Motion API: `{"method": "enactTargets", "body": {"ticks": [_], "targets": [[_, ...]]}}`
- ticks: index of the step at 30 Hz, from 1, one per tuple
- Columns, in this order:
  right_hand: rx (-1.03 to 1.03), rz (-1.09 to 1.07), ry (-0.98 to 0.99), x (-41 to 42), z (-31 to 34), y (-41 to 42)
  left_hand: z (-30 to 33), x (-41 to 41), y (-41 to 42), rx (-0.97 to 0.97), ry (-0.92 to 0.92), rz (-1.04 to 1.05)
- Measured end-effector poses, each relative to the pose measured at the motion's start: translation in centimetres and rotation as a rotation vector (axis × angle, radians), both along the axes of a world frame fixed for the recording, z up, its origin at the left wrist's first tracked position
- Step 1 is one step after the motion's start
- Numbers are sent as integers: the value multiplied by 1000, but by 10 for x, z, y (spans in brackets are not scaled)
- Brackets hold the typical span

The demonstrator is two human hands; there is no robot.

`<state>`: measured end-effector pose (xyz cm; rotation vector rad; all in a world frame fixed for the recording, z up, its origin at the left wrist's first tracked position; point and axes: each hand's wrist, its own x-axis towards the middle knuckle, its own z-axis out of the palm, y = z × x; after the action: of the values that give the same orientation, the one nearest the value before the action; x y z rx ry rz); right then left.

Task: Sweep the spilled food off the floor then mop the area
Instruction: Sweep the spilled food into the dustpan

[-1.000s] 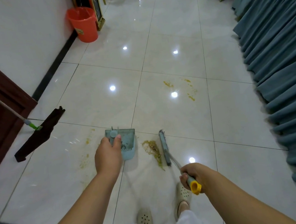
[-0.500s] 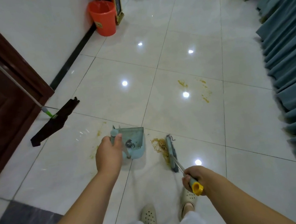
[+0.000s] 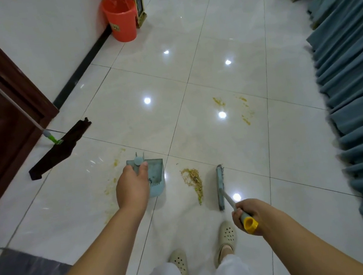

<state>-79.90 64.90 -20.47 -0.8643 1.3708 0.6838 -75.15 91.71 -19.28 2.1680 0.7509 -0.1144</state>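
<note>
The right hand point(image 3: 247, 215) grips the yellow-capped grey broom handle point(image 3: 244, 215); the left hand point(image 3: 133, 187) holds the pale blue plastic dustpan point(image 3: 155, 177) flat on the tiles. Between them lies the heaped yellow-brown spilled food point(image 3: 193, 179): best pushed in with short strokes. Farther smears point(image 3: 245, 115) remain; the dark flat mop point(image 3: 59, 148) waits leftward.

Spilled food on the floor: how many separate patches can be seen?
3: a pile between dustpan and broom, smears left of the dustpan, and scattered bits farther ahead.
</note>
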Motion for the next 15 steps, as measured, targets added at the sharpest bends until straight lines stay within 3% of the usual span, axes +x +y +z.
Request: {"method": "enactTargets", "body": {"ticks": [7, 15], "targets": [[126, -122, -4, -1, -7, 14, -6, 1, 2, 81, 13, -24], [14, -38, -25, 23, 0, 16, -3, 6, 2, 60, 31, -10]]}}
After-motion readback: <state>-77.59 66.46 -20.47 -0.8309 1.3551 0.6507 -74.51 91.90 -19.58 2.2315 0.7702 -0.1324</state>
